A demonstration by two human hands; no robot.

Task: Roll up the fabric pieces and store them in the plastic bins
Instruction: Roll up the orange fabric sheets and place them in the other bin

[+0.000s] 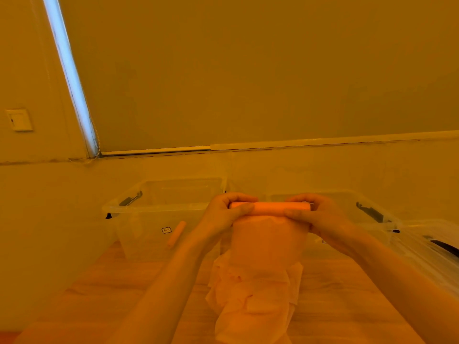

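Left hand (229, 212) and right hand (311, 214) each pinch one end of the rolled part of a fabric piece (269, 207), thumbs on the near side, fingers curled over the far side. The unrolled remainder hangs below both hands onto the wooden table (111, 281), where it lies crumpled. Beyond the left hand stands a clear plastic bin (139, 207) containing one finished roll (176, 234). A second clear bin (367, 207) stands beyond the right hand.

Thin matt cloth fabric (268, 247), clear glossy plastic bins (159, 209) (black clips), smooth wood-grain table (111, 281).
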